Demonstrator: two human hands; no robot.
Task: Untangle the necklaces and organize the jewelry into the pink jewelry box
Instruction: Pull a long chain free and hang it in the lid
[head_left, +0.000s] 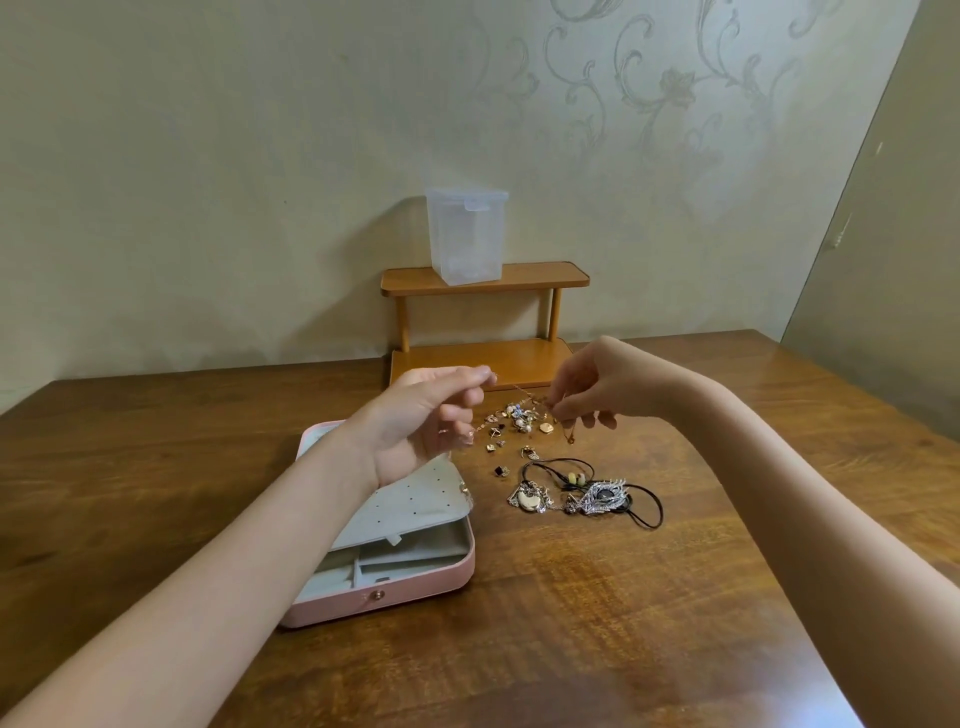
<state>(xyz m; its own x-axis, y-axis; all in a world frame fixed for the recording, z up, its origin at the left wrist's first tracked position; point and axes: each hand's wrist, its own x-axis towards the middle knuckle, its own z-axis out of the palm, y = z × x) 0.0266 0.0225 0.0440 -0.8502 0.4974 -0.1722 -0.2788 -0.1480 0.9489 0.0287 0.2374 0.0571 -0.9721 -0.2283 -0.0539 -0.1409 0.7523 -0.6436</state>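
My left hand (426, 415) pinches one end of a thin gold chain (519, 389) near its fingertips. My right hand (587, 389) pinches the other part of that chain, which stretches between the two hands above the table. Under them lies a scatter of small earrings and charms (511, 421). Closer to me sits a tangle of necklaces (582, 493) with black cords and a silver feather pendant. The pink jewelry box (410, 587) lies open at the left, its grey perforated insert tilted up; my left forearm hides part of it.
A small two-tier wooden shelf (485, 325) stands against the wall, with a clear plastic container (466, 236) on its top tier. The brown wooden table (597, 623) stretches toward me.
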